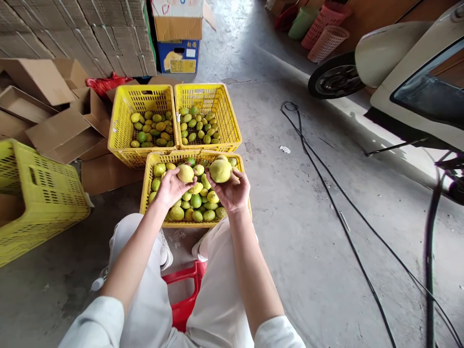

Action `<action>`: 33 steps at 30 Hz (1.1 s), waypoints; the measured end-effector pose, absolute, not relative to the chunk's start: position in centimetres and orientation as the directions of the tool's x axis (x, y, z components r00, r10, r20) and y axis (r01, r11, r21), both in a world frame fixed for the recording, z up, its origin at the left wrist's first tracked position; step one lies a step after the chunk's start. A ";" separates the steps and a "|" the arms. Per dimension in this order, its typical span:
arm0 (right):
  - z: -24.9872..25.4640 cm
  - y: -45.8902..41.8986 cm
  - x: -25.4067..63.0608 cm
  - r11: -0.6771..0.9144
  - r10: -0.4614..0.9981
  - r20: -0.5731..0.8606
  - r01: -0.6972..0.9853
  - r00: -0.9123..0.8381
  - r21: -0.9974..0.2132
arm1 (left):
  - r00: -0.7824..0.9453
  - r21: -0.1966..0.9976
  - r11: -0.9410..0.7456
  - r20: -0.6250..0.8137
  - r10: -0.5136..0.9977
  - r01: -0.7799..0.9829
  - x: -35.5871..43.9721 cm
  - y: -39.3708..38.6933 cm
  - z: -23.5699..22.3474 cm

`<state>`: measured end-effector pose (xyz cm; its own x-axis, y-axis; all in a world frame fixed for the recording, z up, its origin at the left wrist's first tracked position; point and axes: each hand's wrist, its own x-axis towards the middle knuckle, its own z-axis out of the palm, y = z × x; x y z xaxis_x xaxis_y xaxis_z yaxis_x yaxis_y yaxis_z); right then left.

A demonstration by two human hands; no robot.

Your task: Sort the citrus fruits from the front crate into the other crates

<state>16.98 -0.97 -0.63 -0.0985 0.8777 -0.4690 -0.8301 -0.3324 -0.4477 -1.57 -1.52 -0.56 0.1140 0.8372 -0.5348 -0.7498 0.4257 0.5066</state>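
Each hand (173,187) holds seemingly a lemon (185,173)

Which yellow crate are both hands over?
The front crate: left hand and right hand are above its fruit. The left rear crate and right rear crate sit beyond it; the far-left crate stands apart.

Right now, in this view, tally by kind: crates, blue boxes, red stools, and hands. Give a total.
Crates: 4
Blue box: 1
Red stool: 1
Hands: 2
Total: 8
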 end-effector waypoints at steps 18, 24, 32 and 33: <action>-3.4 -1.0 17.6 -0.336 0.908 -0.397 -0.795 -0.132 -0.504 | 0.164 0.658 0.392 -0.382 0.910 -0.643 -1.8 -1.6 -2.5; -2.5 -1.0 17.9 -0.296 0.924 -0.364 -0.821 -0.117 -0.487 | 0.165 0.665 0.394 -0.382 0.909 -0.635 -2.1 -1.7 -3.0; -2.4 -1.4 17.4 -0.346 0.924 -0.339 -0.766 -0.178 -0.541 | 0.129 0.711 0.340 -0.335 0.933 -0.616 -2.5 -1.7 -2.3; -2.6 -1.4 17.5 -0.356 0.921 -0.342 -0.762 -0.187 -0.542 | 0.132 0.725 0.351 -0.342 0.930 -0.593 -2.4 -1.8 -2.3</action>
